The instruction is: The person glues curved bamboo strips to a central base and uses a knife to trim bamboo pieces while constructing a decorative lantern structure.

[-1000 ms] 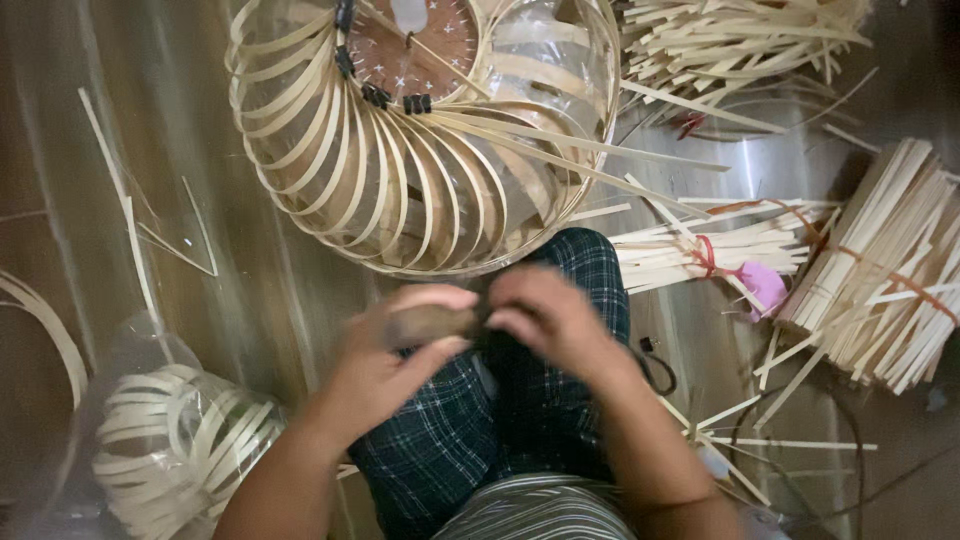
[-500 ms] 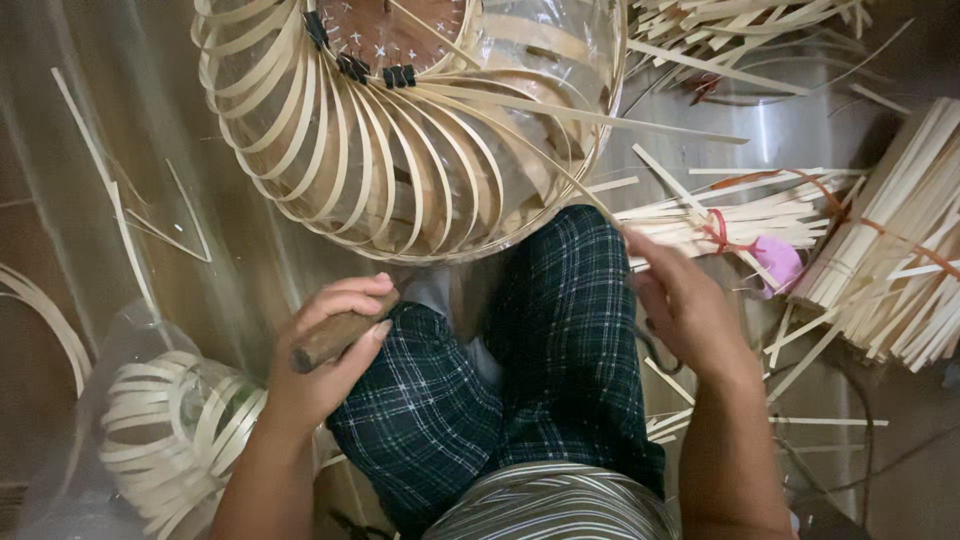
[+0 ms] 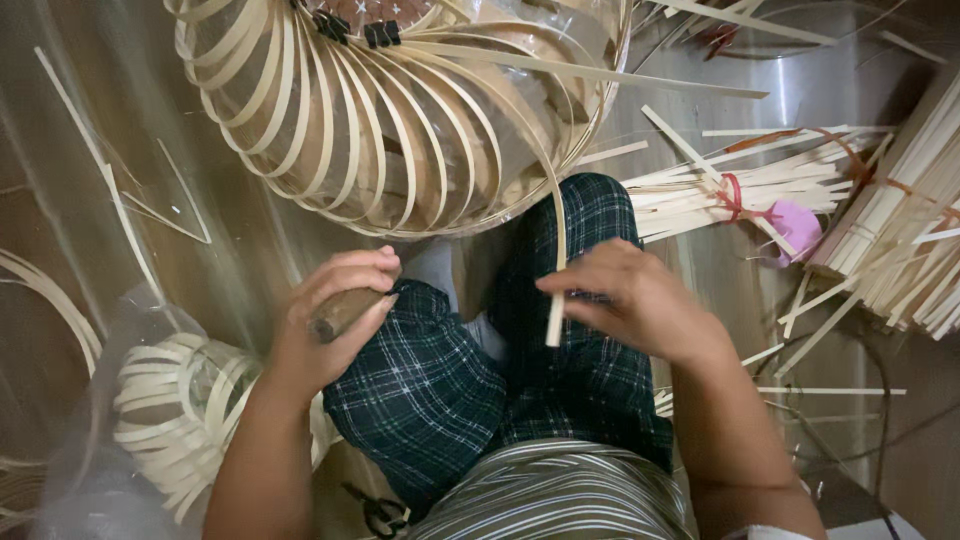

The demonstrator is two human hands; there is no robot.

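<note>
Head view, right hand [image 3: 640, 305] pinching flat bamboo strip [image 3: 556, 250]

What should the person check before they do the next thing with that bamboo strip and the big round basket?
1. Right hand pinches the free end of the bamboo strip: ok.
2. Left hand is wrapped around the brown wooden handle: ok. Its working end is hidden, so what tool it is: cannot tell.
3. The strip's far end is fixed in the round bamboo frame: cannot tell.
4. The frame's curved strips are held at the top by black clips: ok.
5. Spare strips are close by, the tied bundle on the right: ok.
</note>
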